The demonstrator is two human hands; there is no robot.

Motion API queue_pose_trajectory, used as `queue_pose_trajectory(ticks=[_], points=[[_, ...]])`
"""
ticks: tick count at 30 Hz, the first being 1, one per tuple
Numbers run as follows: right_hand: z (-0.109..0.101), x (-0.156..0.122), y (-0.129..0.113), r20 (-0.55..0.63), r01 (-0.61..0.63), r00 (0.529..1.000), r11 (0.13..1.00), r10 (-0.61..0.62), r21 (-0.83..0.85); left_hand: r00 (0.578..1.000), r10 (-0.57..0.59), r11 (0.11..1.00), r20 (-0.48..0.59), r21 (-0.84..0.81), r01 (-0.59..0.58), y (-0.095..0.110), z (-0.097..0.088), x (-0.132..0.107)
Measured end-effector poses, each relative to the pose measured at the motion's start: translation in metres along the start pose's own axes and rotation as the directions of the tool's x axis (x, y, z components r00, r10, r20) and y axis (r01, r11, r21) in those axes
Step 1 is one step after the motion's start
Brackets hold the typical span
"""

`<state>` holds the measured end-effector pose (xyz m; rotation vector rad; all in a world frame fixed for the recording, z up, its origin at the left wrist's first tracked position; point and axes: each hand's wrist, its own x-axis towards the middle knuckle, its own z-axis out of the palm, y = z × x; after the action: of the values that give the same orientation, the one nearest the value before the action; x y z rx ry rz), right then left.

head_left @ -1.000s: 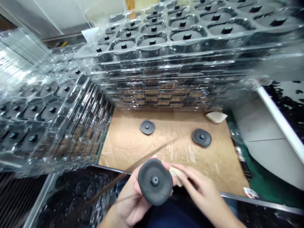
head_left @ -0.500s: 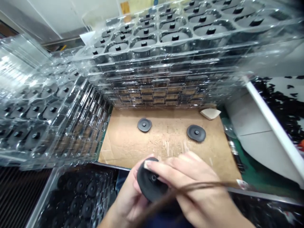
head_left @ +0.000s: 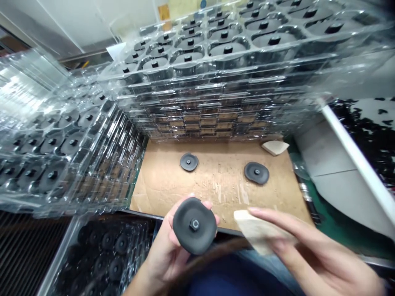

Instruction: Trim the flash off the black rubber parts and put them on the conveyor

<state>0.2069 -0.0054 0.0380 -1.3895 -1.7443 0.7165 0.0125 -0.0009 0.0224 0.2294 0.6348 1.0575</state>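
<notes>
My left hand (head_left: pixel 165 250) grips a black rubber-like disc (head_left: pixel 193 234) by its edge, the dished face with its short central stub turned up at me. To the right of it, my right hand (head_left: pixel 311 250) pinches a cream-coloured folded pad (head_left: pixel 257 230), apart from the disc; whether it is cloth or paper I cannot tell. On the cardboard sheet (head_left: pixel 216 152) beyond my hands lie two similar items, a smaller black disc (head_left: pixel 189 162) and a black disc with a wavy rim (head_left: pixel 256 172).
Stacked clear plastic trays (head_left: pixel 216 90) full of black discs wall off the back. Another tray stack (head_left: pixel 114 148) stands at left. A second cream pad (head_left: pixel 275 147) lies at the cardboard's far right, near a white bin (head_left: pixel 348 139). Bottom left holds a tray of black parts (head_left: pixel 101 255).
My right hand has come off the disc and moved right, with the cream pad now showing in it. The disc in my left hand now faces up more squarely.
</notes>
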Motion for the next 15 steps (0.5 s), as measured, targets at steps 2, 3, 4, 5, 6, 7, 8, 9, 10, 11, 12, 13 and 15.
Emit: queue_pose_trajectory(ticks=[2, 3, 4, 5, 6, 7, 8, 9, 10, 11, 12, 13, 15], points=[[0.005, 0.006, -0.008, -0.045, 0.128, 0.991, 0.992, -0.128, 0.002, 0.998, -0.008, 0.999, -0.063, 0.038, 0.011, -0.001, 0.003, -0.001], [0.009, 0.009, -0.011, -0.035, 0.186, 0.982, 0.983, -0.186, 0.006, 0.995, -0.002, 0.998, -0.100, 0.066, 0.009, -0.001, 0.003, -0.002], [0.012, 0.012, -0.013, 0.005, 0.230, 0.973, 0.973, -0.230, 0.009, 0.991, 0.011, 0.996, -0.135, 0.091, 0.001, -0.001, 0.003, -0.002], [0.014, 0.015, -0.014, 0.065, 0.247, 0.967, 0.969, -0.247, 0.010, 0.986, 0.023, 0.994, -0.165, 0.106, -0.006, -0.001, 0.001, -0.003], [0.016, 0.017, -0.014, 0.135, 0.239, 0.962, 0.971, -0.238, 0.008, 0.981, 0.031, 0.994, -0.190, 0.109, -0.010, -0.001, -0.001, -0.003], [0.017, 0.018, -0.014, 0.211, 0.217, 0.954, 0.976, -0.212, 0.000, 0.977, 0.035, 0.994, -0.208, 0.105, -0.013, -0.001, -0.003, -0.004], [0.019, 0.020, -0.014, 0.267, 0.201, 0.945, 0.980, -0.191, -0.010, 0.976, 0.031, 0.995, -0.216, 0.097, -0.010, -0.002, -0.005, -0.004], [0.021, 0.021, -0.013, 0.287, 0.198, 0.940, 0.980, -0.186, -0.016, 0.976, 0.021, 0.996, -0.216, 0.092, -0.001, -0.002, -0.007, -0.003], [0.022, 0.022, -0.014, 0.259, 0.209, 0.945, 0.978, -0.199, -0.014, 0.976, 0.022, 0.995, -0.216, 0.098, -0.001, -0.003, -0.008, -0.003], [0.024, 0.023, -0.014, 0.194, 0.217, 0.958, 0.976, -0.210, -0.016, 0.975, 0.031, 0.993, -0.220, 0.118, -0.004, -0.003, -0.009, -0.002], [0.026, 0.022, -0.015, 0.114, 0.212, 0.971, 0.977, -0.208, -0.024, 0.973, 0.042, 0.990, -0.226, 0.143, -0.009, -0.003, -0.009, -0.001], [0.026, 0.021, -0.015, 0.054, 0.188, 0.981, 0.982, -0.186, -0.031, 0.972, 0.047, 0.987, -0.232, 0.160, -0.010, -0.003, -0.009, 0.000], [0.023, 0.015, -0.012, 0.076, 0.114, 0.990, 0.993, -0.115, 0.014, 0.967, 0.032, 0.987, -0.253, 0.158, 0.009, -0.001, -0.008, 0.001]])
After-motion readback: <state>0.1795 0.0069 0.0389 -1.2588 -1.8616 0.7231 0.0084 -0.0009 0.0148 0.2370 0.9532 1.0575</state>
